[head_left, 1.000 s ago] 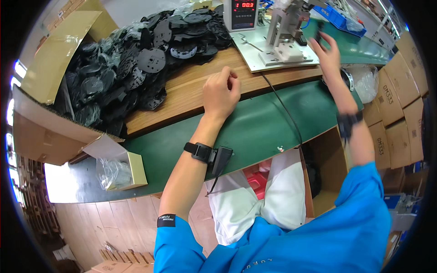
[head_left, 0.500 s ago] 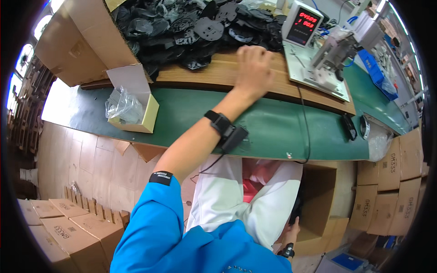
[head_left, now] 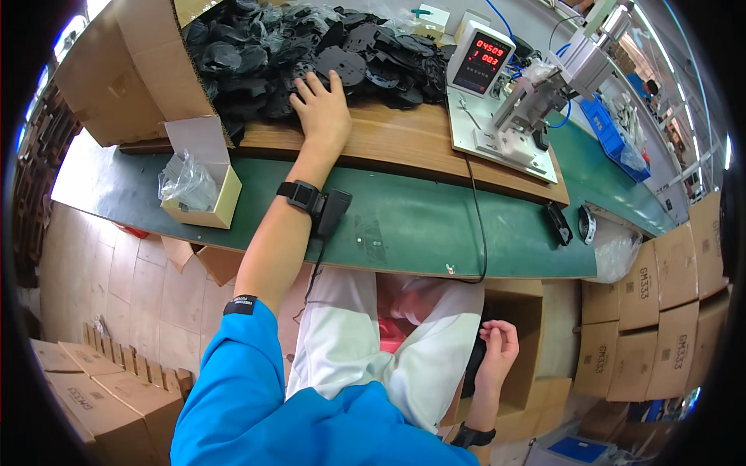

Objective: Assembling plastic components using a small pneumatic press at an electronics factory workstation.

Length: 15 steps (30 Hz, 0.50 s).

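My left hand [head_left: 322,116] reaches over the near edge of a heap of black plastic parts [head_left: 381,74]. Its fingers are spread, the tips at or just above a flat, rounded piece with holes [head_left: 340,67]; nothing is in its grasp. The heap lies on a wooden board [head_left: 388,132] on the green bench. Beside my right thigh, my right hand [head_left: 497,357] is raised at an open cardboard box [head_left: 528,326]. Its fingers are loosely bent and apart, with nothing visible in them. Dark pieces [head_left: 475,357] show between my thigh and the box.
A metal bench fixture [head_left: 513,128] with a red-lit counter [head_left: 482,58] stands on the board's right part. At the left are a small box with clear plastic bags [head_left: 194,194] and a large carton [head_left: 128,70]. A black cable [head_left: 475,210] hangs over the green bench [head_left: 412,225].
My left hand has moved left from the wooden board to the heap, its fingers spreading. My right hand has come up from low beside my leg. The view has shifted a little.
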Tool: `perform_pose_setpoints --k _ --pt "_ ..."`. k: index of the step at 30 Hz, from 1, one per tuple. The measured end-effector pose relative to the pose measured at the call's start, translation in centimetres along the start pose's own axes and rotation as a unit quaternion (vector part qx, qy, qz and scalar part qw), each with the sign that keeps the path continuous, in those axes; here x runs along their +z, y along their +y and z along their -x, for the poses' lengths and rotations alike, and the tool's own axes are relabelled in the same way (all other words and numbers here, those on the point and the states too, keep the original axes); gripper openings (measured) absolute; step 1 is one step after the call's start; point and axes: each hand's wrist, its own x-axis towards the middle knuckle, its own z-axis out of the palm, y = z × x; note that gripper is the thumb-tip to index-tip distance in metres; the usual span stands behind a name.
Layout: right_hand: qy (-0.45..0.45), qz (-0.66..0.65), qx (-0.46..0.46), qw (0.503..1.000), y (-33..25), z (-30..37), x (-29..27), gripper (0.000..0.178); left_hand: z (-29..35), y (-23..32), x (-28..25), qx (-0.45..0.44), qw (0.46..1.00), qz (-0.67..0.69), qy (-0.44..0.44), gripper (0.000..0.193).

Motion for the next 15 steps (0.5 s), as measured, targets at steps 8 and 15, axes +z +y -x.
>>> perform_pose_setpoints --k 8,15 --pt "-0.283 0.090 -0.322 0.899 -13.3 -8.1 16.3 0.020 2.0 2.2 -2.3 0.063 0.977 0.178 0.094 0.049" --pt "-0.221 0.311 -0.638 0.669 -19.0 -25.7 34.0 0.060 2.4 4.7 -2.9 0.101 0.946 0.273 0.140 0.039"
